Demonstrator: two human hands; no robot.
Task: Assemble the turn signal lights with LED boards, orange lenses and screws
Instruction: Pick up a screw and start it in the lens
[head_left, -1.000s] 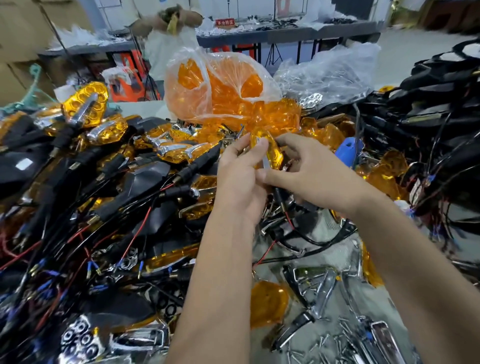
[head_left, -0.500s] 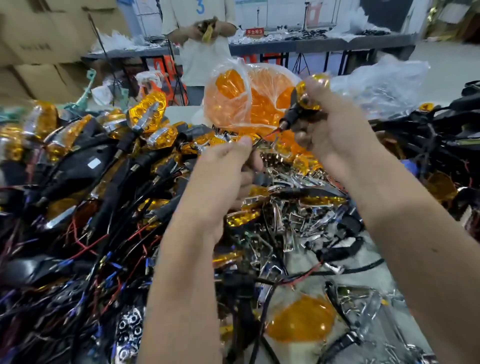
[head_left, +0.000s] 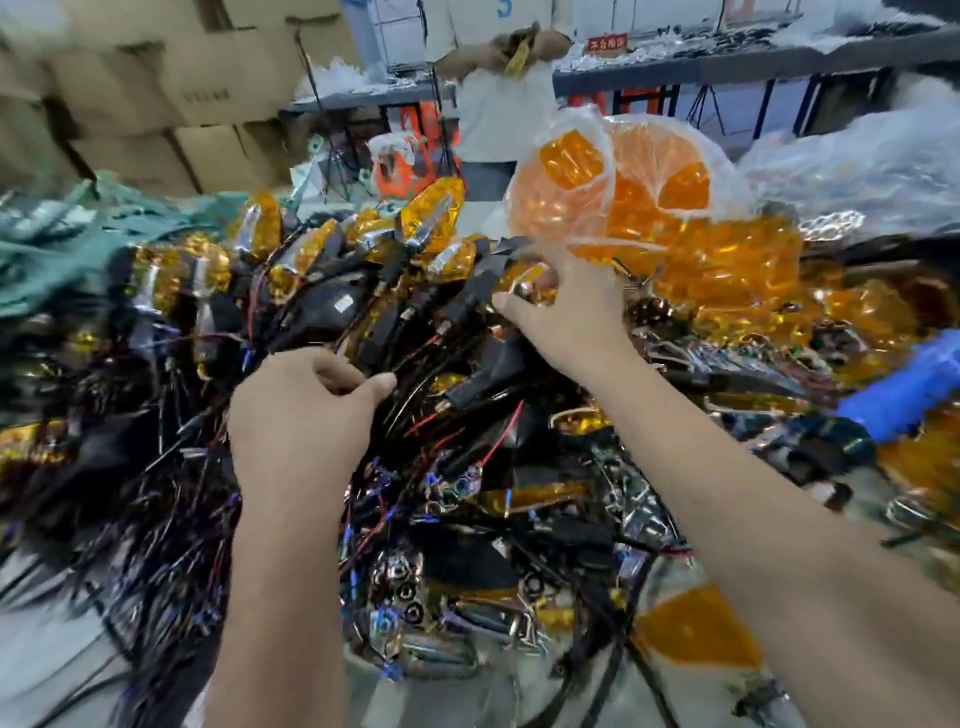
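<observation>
My right hand (head_left: 563, 312) grips an assembled turn signal light (head_left: 524, 278) with an orange lens and a black stem, low over the heap of finished lights (head_left: 363, 291) at the back left. My left hand (head_left: 306, 405) hovers nearer to me with its fingers curled around thin black wires (head_left: 395, 384) from the pile. A clear bag of orange lenses (head_left: 623, 192) stands behind my right hand. One loose orange lens (head_left: 696, 629) lies at the lower right. Chrome housings and LED boards (head_left: 415, 597) lie jumbled in front. The picture is motion-blurred.
A blue-handled tool (head_left: 904, 384) lies at the right edge. Another clear plastic bag (head_left: 857, 176) sits at the back right. Cardboard boxes (head_left: 156, 78) are stacked at the far left. A person in a white shirt (head_left: 498, 88) stands beyond the table by a long bench.
My right hand has carried the finished light from up near the lens bag leftward and down onto the heap. My left hand has dropped lower and closed on wires. The camera swung left.
</observation>
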